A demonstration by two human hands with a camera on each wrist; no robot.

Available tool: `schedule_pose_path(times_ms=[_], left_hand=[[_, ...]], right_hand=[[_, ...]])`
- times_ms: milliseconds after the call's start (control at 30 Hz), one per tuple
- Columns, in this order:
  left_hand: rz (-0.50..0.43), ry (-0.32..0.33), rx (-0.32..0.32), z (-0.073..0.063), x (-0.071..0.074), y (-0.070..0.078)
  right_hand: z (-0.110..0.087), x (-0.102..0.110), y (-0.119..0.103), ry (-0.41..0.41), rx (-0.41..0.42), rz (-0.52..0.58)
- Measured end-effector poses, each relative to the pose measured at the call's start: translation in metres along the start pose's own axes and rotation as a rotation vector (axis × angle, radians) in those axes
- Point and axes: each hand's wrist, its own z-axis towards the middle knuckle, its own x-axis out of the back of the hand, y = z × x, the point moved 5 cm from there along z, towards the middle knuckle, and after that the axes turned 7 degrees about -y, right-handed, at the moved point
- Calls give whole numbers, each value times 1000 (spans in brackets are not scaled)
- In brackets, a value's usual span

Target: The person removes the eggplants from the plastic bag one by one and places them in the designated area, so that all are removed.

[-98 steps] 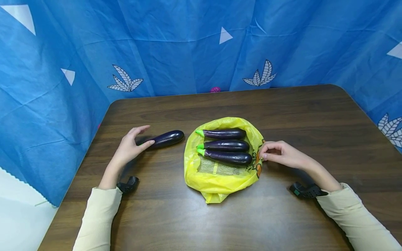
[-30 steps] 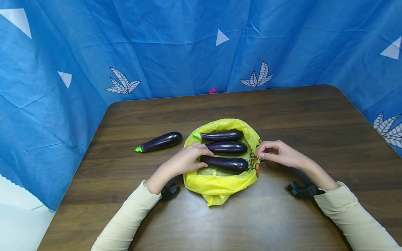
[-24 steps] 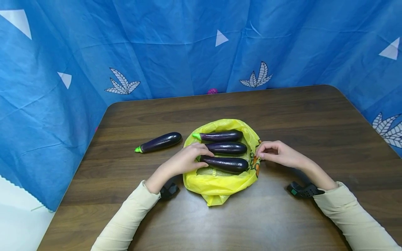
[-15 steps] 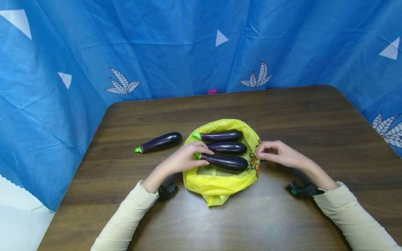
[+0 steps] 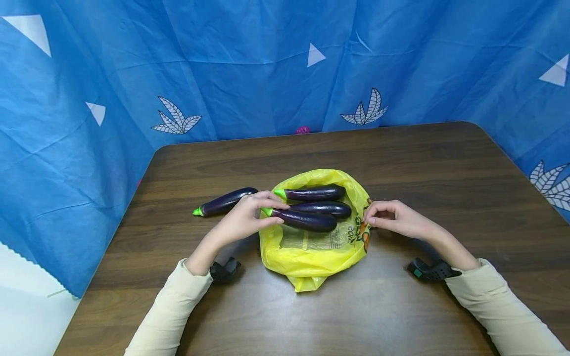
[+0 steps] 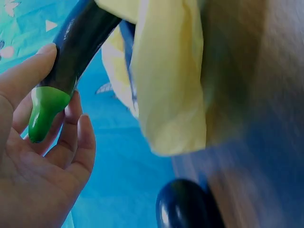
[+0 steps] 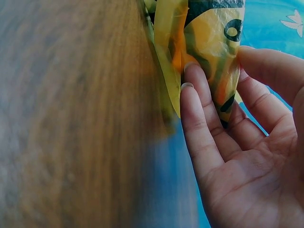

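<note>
My left hand (image 5: 242,217) pinches a dark purple eggplant (image 5: 307,220) near its green stem end, over the left rim of a yellow plastic bag (image 5: 307,262). In the left wrist view the thumb and fingers sit either side of that eggplant (image 6: 78,52), its green cap pointing down into the palm. Two more eggplants lie inside the bag, one farther back (image 5: 316,192) and one (image 5: 329,209) partly covered by the held one. On the bag's right side my right hand (image 5: 396,217) pinches the printed rim (image 7: 213,57) between thumb and fingers.
Another eggplant (image 5: 222,202) lies on the wooden table (image 5: 401,158) left of the bag, partly behind my left hand. A blue patterned cloth (image 5: 249,64) hangs along the table's back and sides.
My left hand left the eggplant on the table, reached into the bag and gripped the front eggplant, which has now shifted left and up. The right hand stays at the rim.
</note>
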Motion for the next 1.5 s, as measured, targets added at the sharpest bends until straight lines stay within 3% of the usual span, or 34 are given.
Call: schedule_pose_path(times_ms=[167,300,667,933,1067,1200,1433,1500], left_hand=[[-32,53,42,-11,18,-6],[-61,131,86,-24,36,-14],[-87,310,225,-61,79,-43],[-138,369,326,-71,98,-36],[-130,390,383,-77,102,-43],[-140,396,418,-82,102,-60],[-152,379,522,-92,97,-117],[-153,380,542,-93,96,-126]], right_hand=[[1,-1,-2,-9,30,15],[2,-1,0,-12,31,18],[-1,-2,4,-14,30,-1],[-2,-1,3,-6,35,-19],[-2,-1,1,-14,24,-30],[-3,-2,2,-10,16,-37],[-3,-1,2,-4,19,-39],[-2,-1,2,-5,18,-41]])
